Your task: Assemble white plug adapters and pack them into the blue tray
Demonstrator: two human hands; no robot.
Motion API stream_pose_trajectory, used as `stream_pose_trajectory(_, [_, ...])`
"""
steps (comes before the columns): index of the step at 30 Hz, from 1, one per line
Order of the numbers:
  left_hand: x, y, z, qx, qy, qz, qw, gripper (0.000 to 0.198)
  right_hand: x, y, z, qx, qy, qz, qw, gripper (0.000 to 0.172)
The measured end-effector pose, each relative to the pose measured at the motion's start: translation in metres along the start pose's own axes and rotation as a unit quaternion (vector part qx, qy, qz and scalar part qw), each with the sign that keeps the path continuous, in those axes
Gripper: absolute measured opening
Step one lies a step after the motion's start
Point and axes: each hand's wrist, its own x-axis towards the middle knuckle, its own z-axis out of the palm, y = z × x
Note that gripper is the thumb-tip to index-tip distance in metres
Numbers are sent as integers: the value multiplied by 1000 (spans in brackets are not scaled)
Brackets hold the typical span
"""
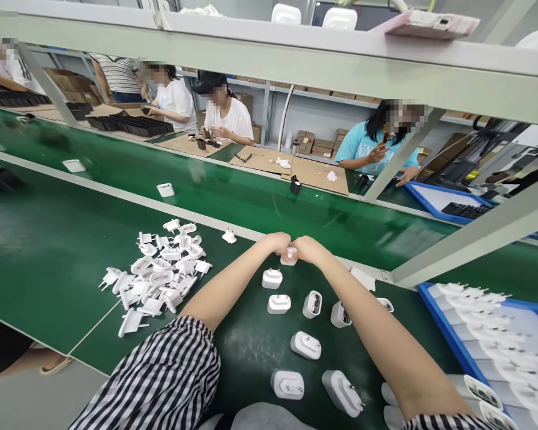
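My left hand (277,242) and my right hand (308,248) meet at the far side of the green bench. Both close around one white plug adapter (289,257), whose pins point upward between them. Nearer to me stand more white adapters (278,304), some capped with two pins. An open white housing (312,304) shows parts inside, and another (341,315) is partly behind my right forearm. Left of my arm lies a loose heap of white plug caps with pins (161,272). One single cap (228,236) sits apart near the bench's back rail.
A blue tray (448,334) of white adapters stands at the right. Beyond the rail runs a green belt (224,191) carrying white pieces and a black one. A frame post (470,239) slopes at the right, and a shelf beam (251,57) crosses above. Several people sit opposite.
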Motion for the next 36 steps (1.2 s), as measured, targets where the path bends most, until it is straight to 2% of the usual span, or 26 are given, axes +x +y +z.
stream_pose_trajectory(4, [-4,-3,3,-35,12,5,999,26,-2,-7,-1,5,-2,-1,1000,19])
stream_pose_trajectory(7, [-20,-16,4,-86,31,9,996,12,-3,-18,-2,15,-1,-9,1000,22])
stream_pose_trajectory(8, [-30,-24,5,-106,38,10,994,13,-3,-21,-2,22,1,-16,1000,23])
stream_pose_trajectory(12, [-82,-56,18,-172,63,-17,983,55,-8,-32,0,57,8,-38,998,28])
stream_pose_trajectory(15, [-129,-67,42,-198,60,-44,977,77,-14,-35,6,95,-2,-52,994,25])
stream_pose_trajectory(18, [-171,-57,72,-223,54,-37,973,92,-21,-34,9,142,-20,-66,987,24])
stream_pose_trajectory(21, [-202,-31,104,-221,57,-14,974,101,-33,-27,2,187,-17,-55,981,39])
stream_pose_trajectory(24, [-215,-7,133,-230,87,6,969,103,-65,-13,-12,219,22,-4,975,54])
stream_pose_trajectory(27, [-211,8,156,-251,130,23,959,100,-131,-6,-12,257,119,69,957,50])
stream_pose_trajectory(28, [-207,11,161,-257,134,27,957,99,-157,-9,-5,264,149,87,949,47])
stream_pose_trajectory(29, [-203,14,166,-262,135,28,955,98,-183,-14,5,249,144,108,952,46])
stream_pose_trajectory(31, [-195,18,170,-263,137,33,954,87,-226,-28,32,242,95,160,952,48])
stream_pose_trajectory(32, [-192,20,171,-261,136,42,955,76,-240,-36,47,256,64,180,948,51])
stream_pose_trajectory(34, [-189,23,172,-255,128,68,956,48,-252,-47,75,299,41,202,932,50])
stream_pose_trajectory(36, [-189,25,174,-246,130,84,957,32,-244,-53,95,351,56,188,916,42])
